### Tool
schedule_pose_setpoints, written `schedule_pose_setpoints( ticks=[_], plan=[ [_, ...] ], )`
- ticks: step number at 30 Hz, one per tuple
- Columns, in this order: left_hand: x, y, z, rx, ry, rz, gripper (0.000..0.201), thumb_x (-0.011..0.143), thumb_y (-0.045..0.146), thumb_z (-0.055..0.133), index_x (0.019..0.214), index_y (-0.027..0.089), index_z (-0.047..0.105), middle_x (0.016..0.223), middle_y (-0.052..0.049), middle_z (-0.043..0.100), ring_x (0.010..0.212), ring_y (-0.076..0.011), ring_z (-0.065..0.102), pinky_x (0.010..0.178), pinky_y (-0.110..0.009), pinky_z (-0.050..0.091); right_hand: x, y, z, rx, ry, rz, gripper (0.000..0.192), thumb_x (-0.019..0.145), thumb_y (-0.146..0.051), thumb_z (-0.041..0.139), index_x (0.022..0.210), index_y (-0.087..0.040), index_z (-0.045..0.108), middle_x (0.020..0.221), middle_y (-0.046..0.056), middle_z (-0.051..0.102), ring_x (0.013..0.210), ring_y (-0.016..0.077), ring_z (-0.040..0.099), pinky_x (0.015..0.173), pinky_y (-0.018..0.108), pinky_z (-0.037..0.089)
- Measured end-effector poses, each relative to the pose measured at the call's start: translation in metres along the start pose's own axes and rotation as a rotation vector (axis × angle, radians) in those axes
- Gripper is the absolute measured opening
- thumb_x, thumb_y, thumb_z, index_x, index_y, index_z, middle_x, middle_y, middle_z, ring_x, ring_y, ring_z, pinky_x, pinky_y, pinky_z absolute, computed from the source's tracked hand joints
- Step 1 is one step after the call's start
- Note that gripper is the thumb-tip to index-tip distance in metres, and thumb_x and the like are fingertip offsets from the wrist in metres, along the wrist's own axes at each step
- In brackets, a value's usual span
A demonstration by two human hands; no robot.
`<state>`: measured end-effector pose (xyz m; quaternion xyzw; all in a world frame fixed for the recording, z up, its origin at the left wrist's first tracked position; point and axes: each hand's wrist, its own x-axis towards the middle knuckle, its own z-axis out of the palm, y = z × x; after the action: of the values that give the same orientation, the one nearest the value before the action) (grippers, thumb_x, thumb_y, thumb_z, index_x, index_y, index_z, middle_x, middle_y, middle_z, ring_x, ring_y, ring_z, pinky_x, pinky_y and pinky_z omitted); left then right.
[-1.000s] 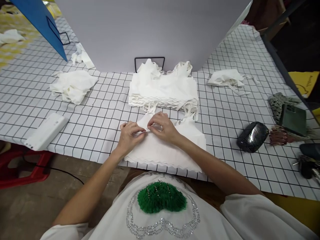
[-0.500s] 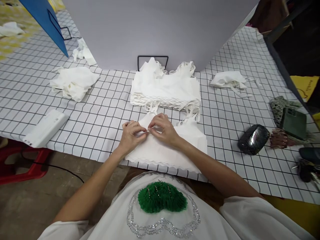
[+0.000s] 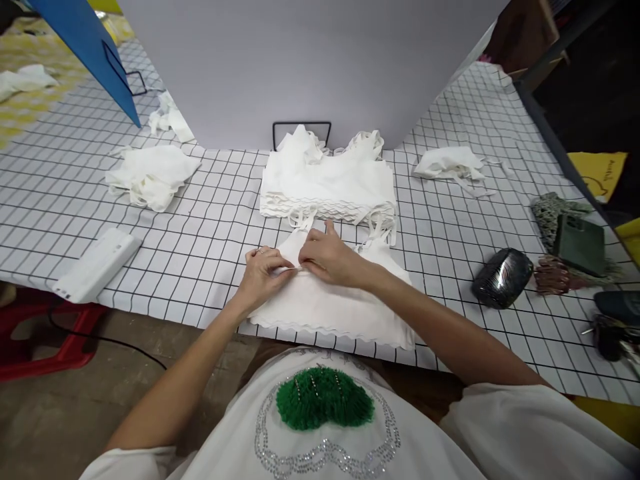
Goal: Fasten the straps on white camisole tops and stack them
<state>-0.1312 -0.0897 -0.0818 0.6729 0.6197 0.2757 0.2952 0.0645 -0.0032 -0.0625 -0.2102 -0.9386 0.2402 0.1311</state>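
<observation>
Since half a second ago, the right hand (image 3: pixel 333 257) has been flattened and slid slightly toward 9 o'clock, so that it now partly covers the pinch point; the left hand (image 3: pixel 263 270) has hardly moved. A white garment (image 3: pixel 330 303) is laid flat at the near edge of the counter (image 3: pixel 200 233), directly under both hands. Its upper left corner is pinched between the closed fingers (image 3: pixel 280 267) of the left hand, while the right hand's fingers are pressed down on the same corner, nearly closed; whether cloth is gripped there cannot be told. At 12 o'clock from the hands, just beyond the garment, a stack of folded white garments (image 3: pixel 327 183) is seen, its straps hanging toward the hands. Loose white cloth (image 3: pixel 150 175) lies at 10 o'clock, another bundle (image 3: pixel 447 162) at 2 o'clock. A white box (image 3: pixel 95 265) sits at 9 o'clock, a black pouch (image 3: pixel 501 277) at 3 o'clock.
</observation>
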Motion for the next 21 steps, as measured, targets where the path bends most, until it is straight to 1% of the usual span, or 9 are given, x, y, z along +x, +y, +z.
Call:
schedule_pose_setpoints(
  ticks=[3, 6, 9, 11, 14, 16, 19, 20, 21],
  plan=[
    [0.003, 0.000, -0.004, 0.056, -0.060, -0.007, 0.009, 0.082, 0.032, 0.071, 0.078, 0.024, 0.070, 0.085, 0.000, 0.071, 0.093, -0.0239, 0.059, 0.096, -0.047, 0.032, 0.018, 0.022, -0.029, 0.091, -0.056, 0.075, 0.023, 0.090, -0.036, 0.065, 0.074, -0.020, 0.063, 0.067, 0.000, 0.056, 0.074, 0.0176, 0.050, 0.096, 0.051, 0.034],
    [0.005, 0.000, -0.007, 0.108, -0.059, -0.002, 0.013, 0.080, 0.034, 0.074, 0.081, 0.023, 0.068, 0.089, -0.001, 0.072, 0.094, -0.0249, 0.058, 0.096, -0.048, 0.033, 0.043, 0.040, -0.060, 0.142, -0.014, 0.162, 0.040, 0.093, -0.044, 0.060, 0.062, -0.019, 0.055, 0.061, -0.001, 0.051, 0.065, 0.0144, 0.046, 0.078, 0.037, 0.040],
    [0.007, -0.003, -0.007, 0.136, -0.076, -0.003, 0.016, 0.079, 0.034, 0.075, 0.086, 0.022, 0.067, 0.090, -0.002, 0.072, 0.093, -0.0250, 0.059, 0.096, -0.049, 0.034, 0.068, 0.050, -0.079, 0.109, 0.047, 0.215, 0.047, 0.098, -0.043, 0.052, 0.058, -0.018, 0.049, 0.061, 0.000, 0.054, 0.067, 0.0144, 0.049, 0.080, 0.036, 0.039],
    [0.009, -0.006, -0.005, 0.172, -0.069, 0.000, 0.018, 0.078, 0.034, 0.076, 0.087, 0.021, 0.067, 0.092, -0.002, 0.073, 0.093, -0.0255, 0.060, 0.098, -0.051, 0.033, 0.081, 0.053, -0.081, 0.053, 0.068, 0.200, 0.047, 0.099, -0.043, 0.049, 0.059, -0.018, 0.050, 0.062, 0.000, 0.056, 0.073, 0.0167, 0.052, 0.090, 0.042, 0.038],
    [0.010, -0.009, -0.001, 0.238, -0.018, 0.013, 0.023, 0.075, 0.037, 0.079, 0.090, 0.022, 0.068, 0.094, -0.003, 0.074, 0.097, -0.0274, 0.062, 0.100, -0.054, 0.032, 0.090, 0.057, -0.073, -0.042, 0.094, 0.155, 0.046, 0.099, -0.043, 0.047, 0.060, -0.019, 0.050, 0.063, 0.002, 0.056, 0.084, 0.0220, 0.055, 0.099, 0.054, 0.033],
    [0.011, -0.010, 0.000, 0.246, -0.023, 0.003, 0.030, 0.072, 0.042, 0.083, 0.092, 0.023, 0.070, 0.094, -0.004, 0.074, 0.097, -0.0285, 0.063, 0.101, -0.055, 0.033, 0.091, 0.063, -0.064, -0.067, 0.103, 0.147, 0.045, 0.098, -0.042, 0.045, 0.059, -0.019, 0.050, 0.064, 0.003, 0.059, 0.087, 0.0251, 0.056, 0.098, 0.058, 0.035],
    [0.011, -0.012, -0.001, 0.241, -0.009, -0.009, 0.043, 0.064, 0.051, 0.088, 0.093, 0.024, 0.070, 0.095, -0.005, 0.073, 0.099, -0.0302, 0.064, 0.102, -0.056, 0.038, 0.087, 0.077, -0.054, -0.058, 0.139, 0.142, 0.045, 0.098, -0.041, 0.040, 0.063, -0.020, 0.058, 0.066, 0.005, 0.065, 0.080, 0.0256, 0.059, 0.095, 0.062, 0.040],
    [0.009, -0.013, -0.001, 0.262, 0.031, 0.004, 0.049, 0.062, 0.054, 0.089, 0.097, 0.024, 0.070, 0.100, -0.007, 0.071, 0.103, -0.0320, 0.063, 0.103, -0.058, 0.039, 0.084, 0.081, -0.051, -0.043, 0.153, 0.135, 0.043, 0.097, -0.041, 0.040, 0.068, -0.020, 0.063, 0.072, 0.007, 0.069, 0.083, 0.0268, 0.062, 0.095, 0.063, 0.041],
    [0.005, -0.013, 0.000, 0.288, 0.085, 0.032, 0.056, 0.064, 0.055, 0.087, 0.107, 0.025, 0.069, 0.109, -0.010, 0.069, 0.109, -0.0338, 0.062, 0.106, -0.061, 0.038, 0.079, 0.081, -0.047, -0.024, 0.185, 0.128, 0.039, 0.097, -0.042, 0.040, 0.080, -0.022, 0.069, 0.087, 0.009, 0.074, 0.090, 0.0290, 0.064, 0.094, 0.062, 0.043]
  ],
)
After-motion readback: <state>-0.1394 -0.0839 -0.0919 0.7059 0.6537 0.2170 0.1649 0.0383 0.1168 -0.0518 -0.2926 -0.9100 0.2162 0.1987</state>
